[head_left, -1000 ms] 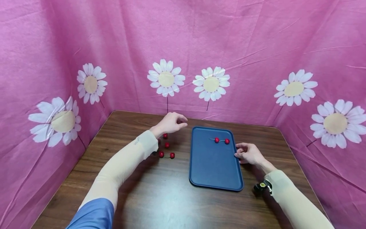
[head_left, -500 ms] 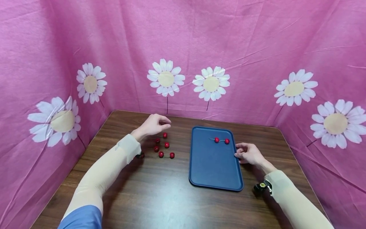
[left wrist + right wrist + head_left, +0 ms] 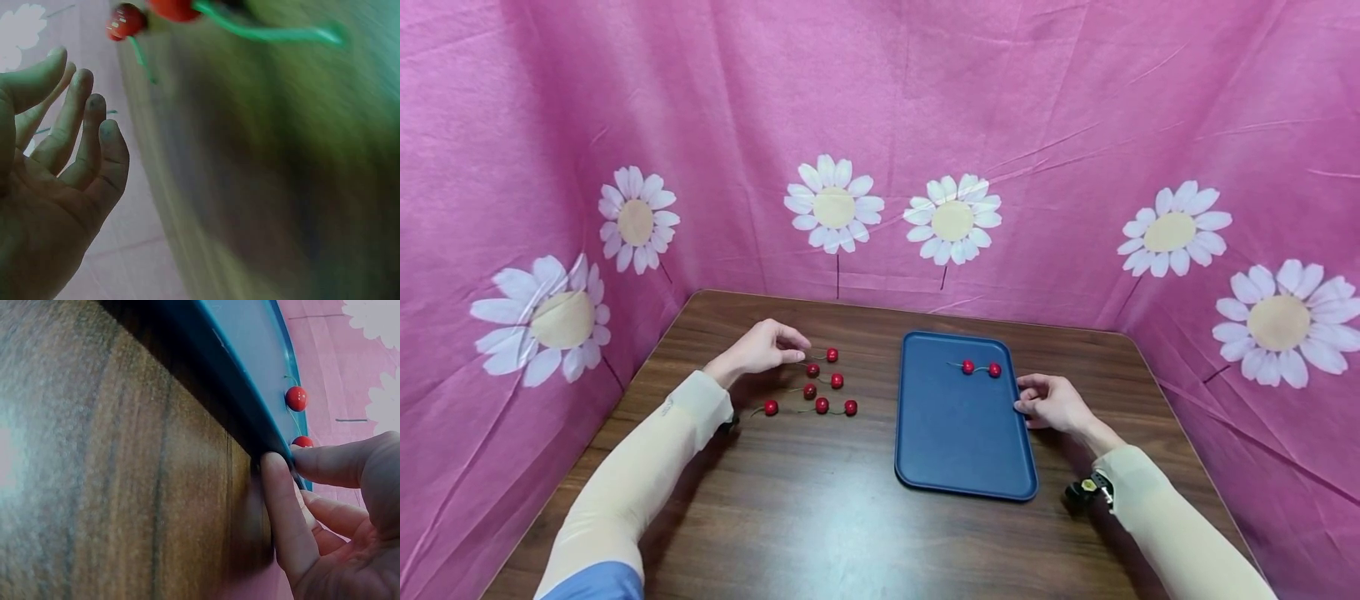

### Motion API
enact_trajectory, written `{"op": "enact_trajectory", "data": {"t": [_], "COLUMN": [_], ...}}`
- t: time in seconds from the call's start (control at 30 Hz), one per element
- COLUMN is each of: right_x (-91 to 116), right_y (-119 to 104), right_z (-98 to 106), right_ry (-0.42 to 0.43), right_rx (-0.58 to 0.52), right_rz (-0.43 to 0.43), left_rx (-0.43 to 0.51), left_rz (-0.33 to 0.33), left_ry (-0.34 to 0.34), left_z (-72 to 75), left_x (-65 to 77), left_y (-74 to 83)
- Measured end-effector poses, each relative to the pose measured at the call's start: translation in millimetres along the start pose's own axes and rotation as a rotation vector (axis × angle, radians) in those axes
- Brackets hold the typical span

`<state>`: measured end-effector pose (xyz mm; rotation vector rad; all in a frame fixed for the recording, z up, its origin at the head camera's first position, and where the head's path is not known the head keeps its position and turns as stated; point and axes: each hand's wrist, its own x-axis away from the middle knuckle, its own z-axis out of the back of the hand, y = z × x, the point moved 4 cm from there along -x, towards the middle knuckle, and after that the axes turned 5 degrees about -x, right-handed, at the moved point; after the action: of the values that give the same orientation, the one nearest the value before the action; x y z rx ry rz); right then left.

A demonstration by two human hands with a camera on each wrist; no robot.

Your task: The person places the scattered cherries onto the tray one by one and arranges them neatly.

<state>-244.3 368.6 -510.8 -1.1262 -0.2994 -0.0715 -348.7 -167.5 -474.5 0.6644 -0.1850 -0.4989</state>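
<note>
My left hand (image 3: pixel 764 347) hovers beside the back cherries of a loose group on the table's left half. Its fingers are loosely bent with nothing between them, as the left wrist view also shows. Closest to the fingertips are a red cherry (image 3: pixel 832 355) and another cherry (image 3: pixel 812 370), both with thin green stems. On the right, my right hand (image 3: pixel 1055 404) pinches the rim of a dark blue rectangular tray (image 3: pixel 962 446); the right wrist view shows thumb and finger at the tray edge (image 3: pixel 250 394). Two cherries lie in the tray, a left cherry (image 3: pixel 967 367) and a right cherry (image 3: pixel 995 370).
More cherries lie on the brown wooden table (image 3: pixel 820 500), including a leftmost cherry (image 3: pixel 771 407) and a cherry nearest the tray (image 3: pixel 851 407). A pink curtain (image 3: pixel 880 100) with white daisies surrounds the table's back and sides.
My left hand has moved left and slightly nearer, from beside the tray to the loose cherries, uncovering several of them. My right hand and the tray have stayed put.
</note>
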Motion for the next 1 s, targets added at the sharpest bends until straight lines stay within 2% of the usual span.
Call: {"op": "enact_trajectory", "data": {"t": [0.17,0.37,0.73,1.0], "right_x": [0,-1,0,0], "right_y": [0,0,2,0], "right_z": [1,1,0,-1], "right_ry": [0.001,0.004,0.004,0.002], "right_rx": [-0.003,0.003,0.022,0.019], "right_rz": [0.001,0.005,0.011,0.015], "left_rx": [-0.024,-0.055,-0.071,-0.103], "left_rz": [0.03,0.022,0.043,0.022], "left_ry": [-0.015,-0.004,-0.019,0.0], "left_z": [-3.1,-10.3,-17.2,-18.4], "left_x": [4.1,2.6,-0.9,-1.6], "left_y": [-9.6,-14.6,-14.9,-14.9]}}
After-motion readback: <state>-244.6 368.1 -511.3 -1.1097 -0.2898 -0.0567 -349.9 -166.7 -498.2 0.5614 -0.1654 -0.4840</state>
